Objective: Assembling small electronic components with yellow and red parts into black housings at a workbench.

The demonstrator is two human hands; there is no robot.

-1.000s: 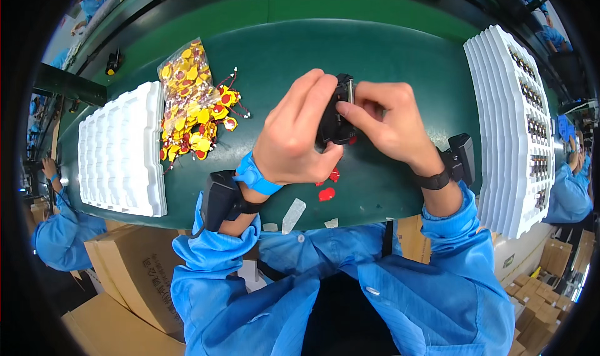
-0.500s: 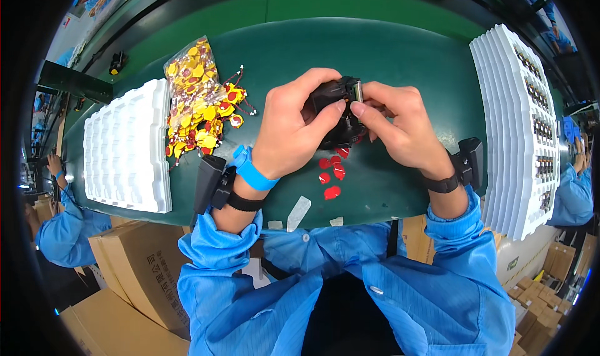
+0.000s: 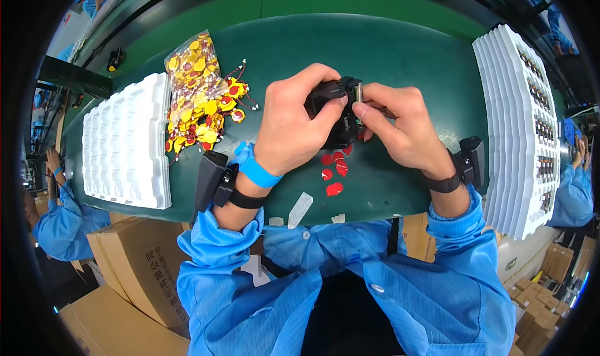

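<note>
A black plastic device housing (image 3: pixel 342 121) with a pale strip on its right edge is gripped in my left hand (image 3: pixel 297 120), thumb across its front and fingers curled behind. My right hand (image 3: pixel 394 115) is closed in a pinch against the housing's right edge; whatever lies between thumb and forefinger is hidden. Just below the housing, several red round pieces (image 3: pixel 335 188) lie on the green table (image 3: pixel 400 190). To the left of my left hand is a heap of yellow and red discs with thin wires (image 3: pixel 209 121), partly spilling from a clear plastic bag (image 3: pixel 192 59).
White moulded trays (image 3: pixel 125 143) stand at the left. A stack of white trays (image 3: pixel 509 131) holding small parts rises at the right. Scraps of pale tape (image 3: pixel 300 210) lie along the near edge. Cardboard boxes (image 3: pixel 137 268) sit below left. Other people in blue work at both sides.
Both hands keep their hold at the housing. My right thumb has shifted very slightly along its edge, and the whole view has moved a little.
</note>
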